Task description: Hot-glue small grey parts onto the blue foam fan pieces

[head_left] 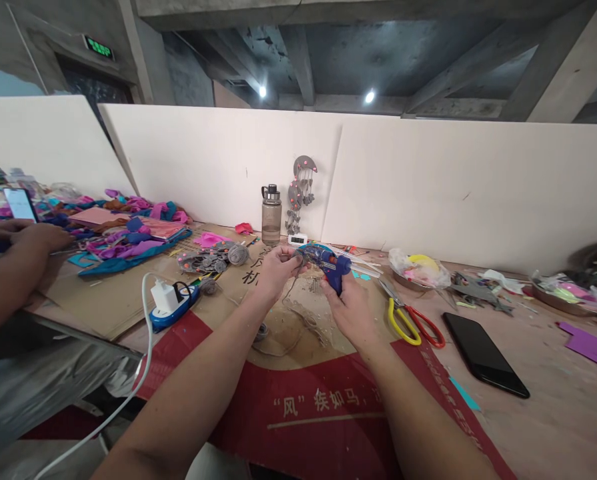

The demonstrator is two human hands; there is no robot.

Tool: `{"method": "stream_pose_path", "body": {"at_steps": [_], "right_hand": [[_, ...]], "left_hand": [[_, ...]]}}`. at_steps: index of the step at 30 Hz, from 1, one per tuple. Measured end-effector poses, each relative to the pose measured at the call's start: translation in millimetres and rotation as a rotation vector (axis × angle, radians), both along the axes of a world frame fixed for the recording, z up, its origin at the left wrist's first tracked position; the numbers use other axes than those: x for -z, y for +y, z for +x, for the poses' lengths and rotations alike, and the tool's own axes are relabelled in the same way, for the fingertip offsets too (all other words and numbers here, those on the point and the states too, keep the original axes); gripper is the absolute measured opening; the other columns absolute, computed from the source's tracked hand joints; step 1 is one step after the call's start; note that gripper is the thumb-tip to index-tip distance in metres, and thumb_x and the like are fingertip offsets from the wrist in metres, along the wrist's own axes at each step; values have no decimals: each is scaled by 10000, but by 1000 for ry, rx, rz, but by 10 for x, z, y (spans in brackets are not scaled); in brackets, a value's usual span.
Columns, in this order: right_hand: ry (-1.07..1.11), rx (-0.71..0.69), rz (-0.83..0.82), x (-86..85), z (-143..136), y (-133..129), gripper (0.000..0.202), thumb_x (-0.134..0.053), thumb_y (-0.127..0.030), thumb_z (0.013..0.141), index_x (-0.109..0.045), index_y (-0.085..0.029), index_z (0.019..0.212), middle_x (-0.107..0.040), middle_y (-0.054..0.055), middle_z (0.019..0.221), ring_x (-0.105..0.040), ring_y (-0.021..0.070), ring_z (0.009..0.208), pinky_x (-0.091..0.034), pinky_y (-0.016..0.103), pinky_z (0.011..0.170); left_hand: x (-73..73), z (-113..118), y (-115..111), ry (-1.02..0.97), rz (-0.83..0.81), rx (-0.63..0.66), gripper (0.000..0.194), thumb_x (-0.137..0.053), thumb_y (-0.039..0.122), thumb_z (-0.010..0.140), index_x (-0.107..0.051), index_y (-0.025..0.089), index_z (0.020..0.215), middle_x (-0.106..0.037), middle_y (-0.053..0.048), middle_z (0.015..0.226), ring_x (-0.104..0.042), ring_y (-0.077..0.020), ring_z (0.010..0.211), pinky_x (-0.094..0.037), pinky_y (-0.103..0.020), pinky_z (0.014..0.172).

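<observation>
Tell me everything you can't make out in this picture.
Head view: the grey piece in the left hand is partly covered by its fingers; full shape unclear.
Head view: the trigger of the blue glue gun is hidden by the right hand.
Head view: digits on the small white clock are too small to read.
Head view: the co-worker's arm is cut off by the left edge.
</observation>
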State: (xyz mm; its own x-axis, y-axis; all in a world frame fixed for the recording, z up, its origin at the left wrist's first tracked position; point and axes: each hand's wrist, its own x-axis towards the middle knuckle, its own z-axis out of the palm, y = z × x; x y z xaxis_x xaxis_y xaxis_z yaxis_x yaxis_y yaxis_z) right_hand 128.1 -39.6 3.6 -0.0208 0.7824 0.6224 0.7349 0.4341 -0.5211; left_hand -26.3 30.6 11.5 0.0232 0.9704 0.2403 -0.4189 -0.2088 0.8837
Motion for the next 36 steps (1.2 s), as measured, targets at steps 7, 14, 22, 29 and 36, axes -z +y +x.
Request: {"method": "stream_pose_path", "body": {"at_steps": [7,14,22,29,36], "right_hand": [[-5,2,-8,-12,-2,-17,372,-407,-381,898,-500,-158,1180,-656,108,961,-599,231,837,-440,324,736],[7,-4,-16,-21,5,-22,352,-412,-379,892,-514,-163,1150,-661,109,932,-607,237,828,-439,324,710],[11,-10,-2,-15,8,-15,311,-418,-365,886,-519,-176,1111,-655,93,908,-599,224,801,-442,320,711],[10,-5,-11,-27,0,-24,313,-419,-363,886,-521,-162,1103,-653,103,930,-602,229,845,-438,320,731],[7,2,-8,-28,-4,-33,289,-419,-364,885,-525,-179,1079,-657,97,918,-601,228,817,-439,320,716]], "left_hand": [[-11,-10,3,0,6,-25,279,-761,236,622,-523,145,734,-658,-17,689,-679,-151,661,-559,-328,740],[-39,-47,5,1,34,-55,308,-772,253,612,-517,148,751,-646,-7,675,-664,-138,622,-551,-300,697],[-42,-43,0,1,38,-54,289,-768,248,617,-526,147,736,-637,-2,664,-663,-138,617,-552,-307,703],[-14,8,-7,4,15,-30,233,-737,197,629,-537,143,736,-658,-18,687,-671,-144,623,-554,-309,693],[-11,14,-15,8,15,-33,243,-740,204,625,-527,149,725,-645,-5,669,-676,-154,635,-552,-312,689]]}}
